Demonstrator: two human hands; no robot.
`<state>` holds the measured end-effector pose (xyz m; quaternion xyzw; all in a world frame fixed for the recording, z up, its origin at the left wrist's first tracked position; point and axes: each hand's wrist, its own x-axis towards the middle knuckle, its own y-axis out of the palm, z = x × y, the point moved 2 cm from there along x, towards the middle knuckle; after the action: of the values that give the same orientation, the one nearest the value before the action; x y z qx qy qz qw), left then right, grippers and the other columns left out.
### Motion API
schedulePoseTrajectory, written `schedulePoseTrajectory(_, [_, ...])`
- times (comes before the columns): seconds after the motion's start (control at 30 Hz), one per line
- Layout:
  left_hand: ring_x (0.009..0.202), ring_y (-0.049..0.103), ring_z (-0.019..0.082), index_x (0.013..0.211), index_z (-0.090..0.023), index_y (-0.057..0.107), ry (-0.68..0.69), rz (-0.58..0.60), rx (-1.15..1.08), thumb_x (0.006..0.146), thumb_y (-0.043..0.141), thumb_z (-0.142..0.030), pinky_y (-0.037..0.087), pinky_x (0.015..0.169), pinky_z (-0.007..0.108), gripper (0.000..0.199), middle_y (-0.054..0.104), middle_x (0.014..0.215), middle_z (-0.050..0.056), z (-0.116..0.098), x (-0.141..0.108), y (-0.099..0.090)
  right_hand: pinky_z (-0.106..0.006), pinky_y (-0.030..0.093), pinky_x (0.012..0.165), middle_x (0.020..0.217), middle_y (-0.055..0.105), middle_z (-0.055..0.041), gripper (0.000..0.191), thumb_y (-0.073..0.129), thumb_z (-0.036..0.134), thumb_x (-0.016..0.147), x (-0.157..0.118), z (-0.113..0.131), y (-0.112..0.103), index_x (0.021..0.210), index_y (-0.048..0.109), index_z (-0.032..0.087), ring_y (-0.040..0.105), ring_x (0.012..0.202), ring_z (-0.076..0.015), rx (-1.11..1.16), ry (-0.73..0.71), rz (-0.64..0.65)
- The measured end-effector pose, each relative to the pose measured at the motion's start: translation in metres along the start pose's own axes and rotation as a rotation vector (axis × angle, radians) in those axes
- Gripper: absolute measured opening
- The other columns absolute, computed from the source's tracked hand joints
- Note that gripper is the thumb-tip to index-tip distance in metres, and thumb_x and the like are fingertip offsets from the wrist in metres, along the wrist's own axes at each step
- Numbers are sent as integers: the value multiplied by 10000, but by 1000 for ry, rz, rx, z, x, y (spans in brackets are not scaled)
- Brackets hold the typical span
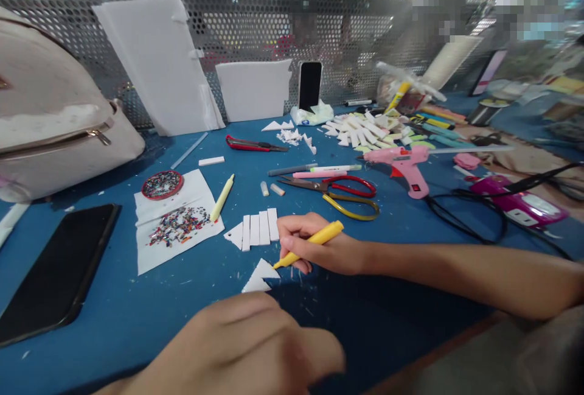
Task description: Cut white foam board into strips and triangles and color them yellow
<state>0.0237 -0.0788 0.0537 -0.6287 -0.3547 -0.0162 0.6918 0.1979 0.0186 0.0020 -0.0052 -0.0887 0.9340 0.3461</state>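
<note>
My right hand (314, 243) grips a yellow marker (322, 235), its tip at the edge of a white notched foam piece (259, 276) on the blue table. My left hand (246, 346) is large and blurred in the foreground, in front of that piece; its fingers are curled and mostly hidden, so anything held cannot be made out. Just behind the notched piece, a row of white strips (260, 228) lies beside a pointed white piece (234, 235). A pale yellow pen (222, 198) rests partly on a paper (148, 261) with colored beads (177, 226).
Scissors (349, 187), pens (319, 174) and a red cutter (249, 143) lie farther back. A pink glue gun (406, 164) with black cables (465, 224) is on the right. A dark phone (59, 267) and a bag (59, 103) are at left. White foam sheets (159, 66) stand behind.
</note>
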Motion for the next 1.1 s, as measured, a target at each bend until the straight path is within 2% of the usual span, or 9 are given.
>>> schedulePoseTrajectory(0.1, [876,682,72,984,-254,712,9,-98,-74,1112,320,-193,426,1054,191,416,759,955,-82,14,-26,-1,-175,428,509,614,558,41,262,516,335,998,0,-1,0,796,507,168,529,518,-81,-1,-24,3])
schedulePoseTrajectory(0.13, [966,680,106,1013,-227,723,-7,-100,-28,1106,338,-190,364,1140,257,398,766,1026,-53,19,-36,0,-176,428,514,621,562,39,252,523,325,992,0,0,0,796,502,168,533,523,-81,-5,-29,4])
schedulePoseTrajectory(0.2, [1066,661,145,1148,-207,724,-35,-49,37,1097,351,-186,303,1199,332,377,759,1141,-21,27,-53,4,-176,418,523,630,566,36,257,549,330,980,0,1,0,788,490,169,538,532,-81,-20,-34,5])
schedulePoseTrajectory(0.3, [1122,645,146,1229,-204,713,-39,21,114,1086,388,-198,231,1235,329,355,733,1243,-24,36,-64,9,-178,402,528,617,564,35,290,562,372,983,1,3,0,789,485,171,530,532,-80,-38,-22,15])
schedulePoseTrajectory(0.43, [1158,632,127,1251,-235,711,29,139,161,1076,454,-321,217,1235,277,323,714,1283,-38,44,-58,16,-186,415,555,634,581,31,295,560,392,994,1,5,-1,807,493,174,554,560,-86,-81,11,11])
schedulePoseTrajectory(0.57, [1180,605,127,1243,-231,712,6,67,130,1099,365,-340,185,1251,295,391,702,1289,-34,48,-62,26,-183,403,519,608,556,38,323,540,418,1004,1,4,-2,796,508,174,545,534,-86,-96,24,29])
schedulePoseTrajectory(0.67, [1210,586,131,1283,-229,688,-13,91,92,1099,342,-304,176,1252,292,399,681,1325,-35,49,-68,32,-176,390,491,580,528,43,347,516,428,1014,1,3,-2,779,508,173,528,509,-82,-75,25,48])
schedulePoseTrajectory(1.0, [1231,574,130,1292,-216,675,-46,82,29,1093,331,-255,168,1252,286,399,680,1328,-43,47,-64,27,-181,404,510,589,548,35,338,539,415,1000,1,5,-3,767,498,173,549,533,-90,-56,46,34])
schedulePoseTrajectory(1.1, [1234,576,128,1296,-222,674,-55,102,28,1084,358,-253,160,1253,287,382,680,1331,-46,46,-64,26,-179,378,484,550,523,40,386,516,429,1011,1,5,-2,725,491,171,508,489,-79,-52,41,74])
